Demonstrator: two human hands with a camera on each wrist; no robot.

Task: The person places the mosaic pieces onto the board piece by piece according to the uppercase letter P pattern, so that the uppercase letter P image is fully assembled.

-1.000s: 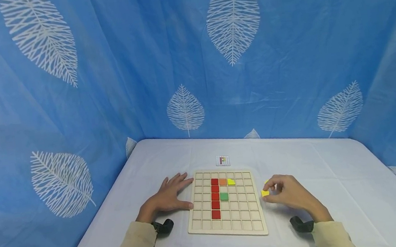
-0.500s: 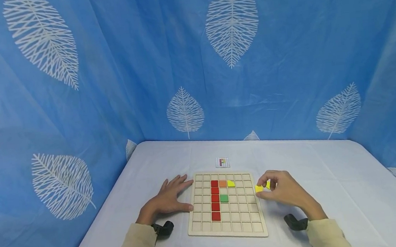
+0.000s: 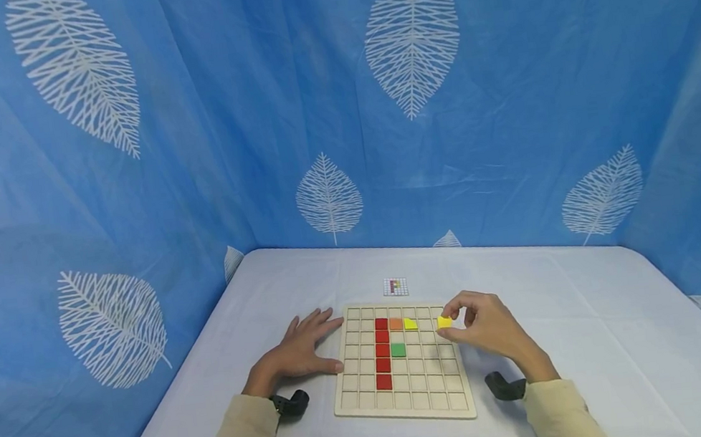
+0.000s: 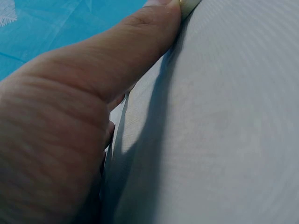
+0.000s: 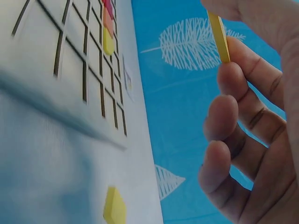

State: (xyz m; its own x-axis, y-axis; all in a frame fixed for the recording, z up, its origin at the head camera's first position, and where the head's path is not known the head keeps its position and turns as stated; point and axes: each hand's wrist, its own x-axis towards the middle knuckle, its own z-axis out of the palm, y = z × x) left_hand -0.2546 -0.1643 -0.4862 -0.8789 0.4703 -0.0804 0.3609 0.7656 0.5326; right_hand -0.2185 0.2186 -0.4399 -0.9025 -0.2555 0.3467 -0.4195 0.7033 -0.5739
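Note:
A square wooden grid board [image 3: 418,384] lies on the table. My left hand [image 3: 297,351] is spread at its left edge, thumb and a fingertip touching the rim. Between thumb and fingers, my right hand [image 3: 489,325] pinches a yellow tile [image 3: 444,322], held above the board's upper right part. In the right wrist view this tile [image 5: 218,37] is seen edge-on. Several red tiles [image 3: 381,350] form a column in the grid. An orange tile [image 3: 396,323] and a yellow tile with a cut corner [image 3: 410,324] continue right from its top; a green tile [image 3: 398,350] sits lower.
Behind the board lies a small card [image 3: 395,286] printed with a coloured grid pattern. Another yellow tile [image 5: 114,205] rests on the white tablecloth right of the board, hidden in the head view. Blue leaf-patterned curtains [image 3: 495,123] hang at the back and sides.
My right hand has carried the pinched yellow tile leftward and farther back, from beside the board to above its right part. My left hand stays at the left edge.

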